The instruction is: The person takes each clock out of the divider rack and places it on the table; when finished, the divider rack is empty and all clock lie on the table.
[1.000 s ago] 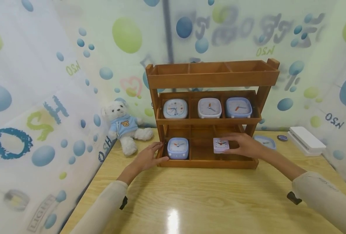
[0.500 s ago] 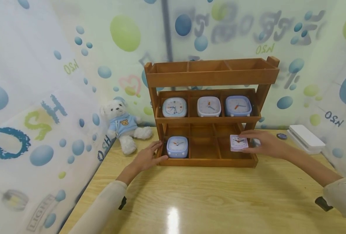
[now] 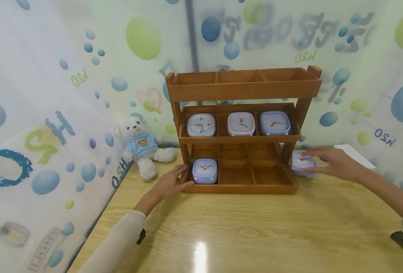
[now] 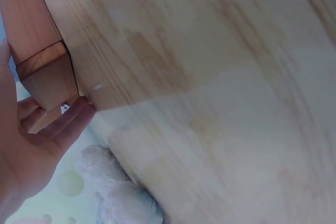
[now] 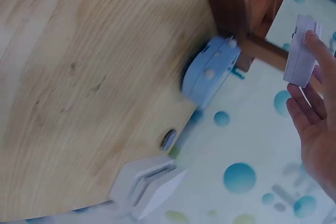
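Just past the right end of the wooden shelf (image 3: 239, 189), the small lavender clock (image 3: 300, 161) hung in the right hand (image 3: 341, 163), pinched between thumb and fingers, above the blue clock (image 5: 210, 72) on the table (image 3: 242, 227). It seemed light and rigid, its smooth casing perhaps slightly slippery, its face probably the fragile part; the flat edges looked the best place to take hold, clear of the dial. Half a second earlier it had been at the lower right compartment (image 3: 271, 176); it had since moved rightward beyond the shelf. The left hand (image 3: 164, 186) had stayed at the shelf's left corner, fingers extended and relaxed, touching it.
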Tool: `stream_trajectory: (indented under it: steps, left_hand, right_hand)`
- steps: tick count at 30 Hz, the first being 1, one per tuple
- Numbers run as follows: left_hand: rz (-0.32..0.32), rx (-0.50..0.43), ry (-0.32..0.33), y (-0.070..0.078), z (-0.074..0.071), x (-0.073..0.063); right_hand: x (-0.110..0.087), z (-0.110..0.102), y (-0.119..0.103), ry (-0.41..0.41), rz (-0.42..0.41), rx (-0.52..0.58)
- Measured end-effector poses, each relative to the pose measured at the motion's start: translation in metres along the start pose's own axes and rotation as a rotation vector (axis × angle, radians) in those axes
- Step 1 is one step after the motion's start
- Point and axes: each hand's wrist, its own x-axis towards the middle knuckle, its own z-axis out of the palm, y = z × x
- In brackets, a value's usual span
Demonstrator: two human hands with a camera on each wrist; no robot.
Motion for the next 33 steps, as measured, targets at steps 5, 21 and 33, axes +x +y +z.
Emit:
stream_trajectory:
  steps: [5, 21, 33]
  left_hand:
    - [0.001, -0.001, -0.002, -0.002, 0.0, -0.002]
    - [-0.01, 0.004, -0.01, 0.001, -0.002, -0.003]
    - [0.0, 0.027, -0.009, 0.001, -0.001, 0.002]
  right_hand:
    - [-0.017, -0.003, 0.021, -0.01, 0.09, -0.032]
    - [-0.073, -0.013, 0.065, -0.241, 0.529, -0.036]
    - [-0.095, 0.006, 0.071, -0.272, 0.498, 0.077]
